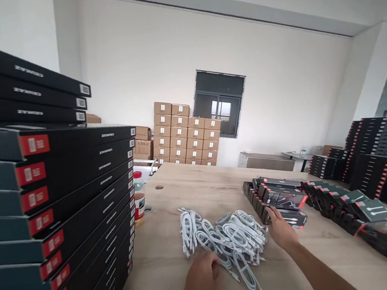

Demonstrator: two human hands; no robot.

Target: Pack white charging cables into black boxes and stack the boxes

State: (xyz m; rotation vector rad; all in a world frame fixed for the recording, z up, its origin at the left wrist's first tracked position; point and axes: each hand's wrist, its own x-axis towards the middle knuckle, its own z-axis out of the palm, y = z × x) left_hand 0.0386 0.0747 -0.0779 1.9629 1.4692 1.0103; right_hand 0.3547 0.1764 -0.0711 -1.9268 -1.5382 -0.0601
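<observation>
A pile of coiled white cables (241, 232) lies on the wooden table. My left hand (203, 279) is at the near edge of the pile, its fingers curled; whatever it may hold is hidden. To the right of the cables, my right hand (280, 228) reaches to the near side of a group of small black boxes (283, 197), with its fingertips against them. Its fingers are partly hidden, so its grip cannot be made out.
Tall stacks of flat black boxes (79, 186) rise at the left, beside a red-capped bottle (139, 197). More small boxes (347, 202) run along the right, before stacked black cases (383, 156). Brown cartons (187, 136) stand by the wall.
</observation>
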